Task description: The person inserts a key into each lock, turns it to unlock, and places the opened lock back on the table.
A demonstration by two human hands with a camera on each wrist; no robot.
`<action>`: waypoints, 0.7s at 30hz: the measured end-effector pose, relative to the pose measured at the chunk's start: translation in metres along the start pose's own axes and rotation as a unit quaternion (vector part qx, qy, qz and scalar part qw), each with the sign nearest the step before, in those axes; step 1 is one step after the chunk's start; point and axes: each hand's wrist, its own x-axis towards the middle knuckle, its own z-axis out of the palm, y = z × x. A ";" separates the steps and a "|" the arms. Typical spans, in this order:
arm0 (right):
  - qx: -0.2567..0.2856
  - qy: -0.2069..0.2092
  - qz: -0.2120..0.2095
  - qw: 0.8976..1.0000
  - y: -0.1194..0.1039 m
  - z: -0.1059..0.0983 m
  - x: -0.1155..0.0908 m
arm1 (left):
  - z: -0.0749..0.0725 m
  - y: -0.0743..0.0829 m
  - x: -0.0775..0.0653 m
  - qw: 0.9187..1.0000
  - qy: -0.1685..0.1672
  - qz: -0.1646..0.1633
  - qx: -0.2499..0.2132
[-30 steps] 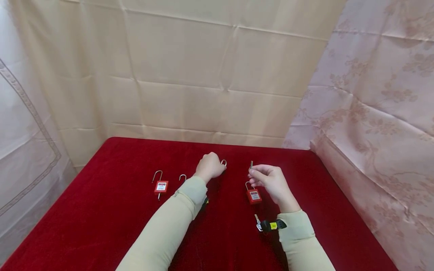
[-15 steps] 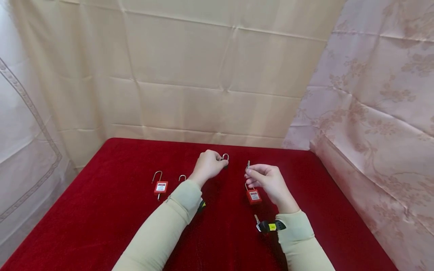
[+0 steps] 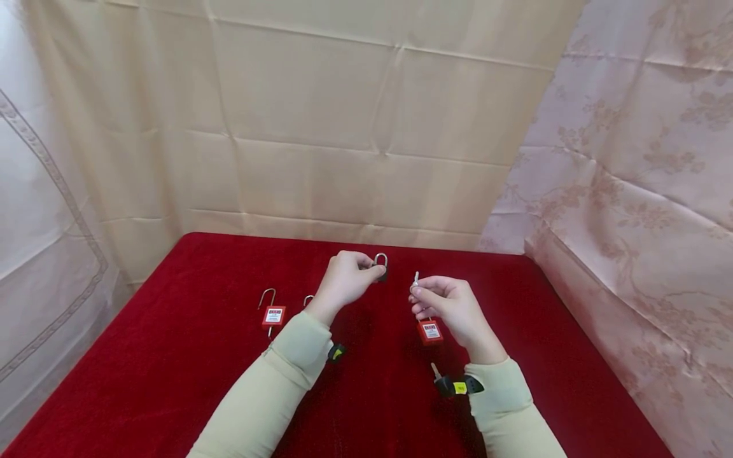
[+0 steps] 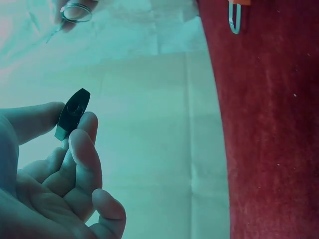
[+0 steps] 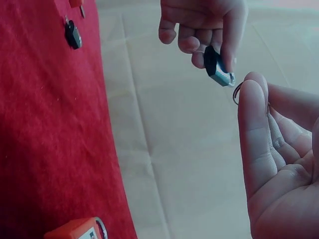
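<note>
In the head view my left hand [image 3: 346,280] pinches a small black padlock [image 3: 382,274] between thumb and fingers, its silver shackle pointing up. The left wrist view shows the padlock [image 4: 74,113] end-on, with a round hole in that face. To the right, my right hand [image 3: 455,308] pinches a small silver key [image 3: 416,277], bit upward. Its wire key ring [image 4: 76,13] shows in the left wrist view. A gap separates key and padlock in the head view. Below my right fingers lies a red padlock [image 3: 430,331] with a white label.
Left on the red-clothed table [image 3: 172,356] is another red padlock [image 3: 274,315], shackle open and a key at its bottom. My left arm partly hides another shackle [image 3: 308,299]; the right wrist view shows its black padlock [image 5: 74,36]. Another key [image 3: 436,371] lies by my right wrist.
My left hand has drawn slightly left and turned, bringing the black padlock upright and into view. My right hand has shifted a little left, and the key has turned.
</note>
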 end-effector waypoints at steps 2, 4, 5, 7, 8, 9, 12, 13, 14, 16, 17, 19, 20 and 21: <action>-0.001 -0.003 -0.003 1.000 -0.002 0.001 -0.001 | -0.002 0.001 -0.003 1.000 0.002 0.008 -0.004; 0.001 -0.006 -0.007 1.000 -0.004 0.003 -0.001 | -0.004 0.001 -0.007 1.000 0.003 0.014 -0.008; 0.002 -0.009 -0.010 1.000 -0.006 0.004 -0.002 | -0.005 0.002 -0.009 1.000 0.003 0.016 -0.010; 0.007 -0.012 -0.014 1.000 -0.008 0.005 -0.002 | -0.007 0.004 -0.012 1.000 0.003 0.017 -0.017; 0.009 -0.013 -0.016 1.000 -0.009 0.006 -0.003 | -0.008 0.005 -0.014 1.000 0.002 0.017 -0.021; 0.012 -0.015 -0.016 1.000 -0.010 0.006 -0.003 | -0.009 0.005 -0.015 1.000 0.001 0.017 -0.026; 0.019 -0.016 -0.019 1.000 -0.011 0.007 -0.004 | -0.012 0.007 -0.019 0.999 -0.006 0.015 -0.037; 0.019 -0.015 -0.021 0.999 -0.011 0.007 -0.004 | -0.013 0.008 -0.020 0.999 -0.009 0.016 -0.041; 0.020 -0.015 -0.021 0.999 -0.011 0.007 -0.004 | -0.013 0.008 -0.021 0.999 -0.011 0.017 -0.044; 0.022 -0.013 -0.021 0.999 -0.011 0.007 -0.004 | -0.014 0.009 -0.022 0.998 -0.015 0.020 -0.050; 0.022 -0.013 -0.020 0.999 -0.011 0.006 -0.004 | -0.015 0.009 -0.022 0.998 -0.015 0.022 -0.053; 0.025 -0.013 -0.019 0.999 -0.011 0.006 -0.004 | -0.016 0.009 -0.023 0.998 -0.014 0.024 -0.061; 0.027 -0.015 -0.018 0.999 -0.011 0.007 -0.004 | -0.016 0.009 -0.023 0.998 -0.013 0.024 -0.063; 0.029 -0.016 -0.017 0.999 -0.011 0.007 -0.004 | -0.017 0.008 -0.023 0.997 -0.013 0.025 -0.065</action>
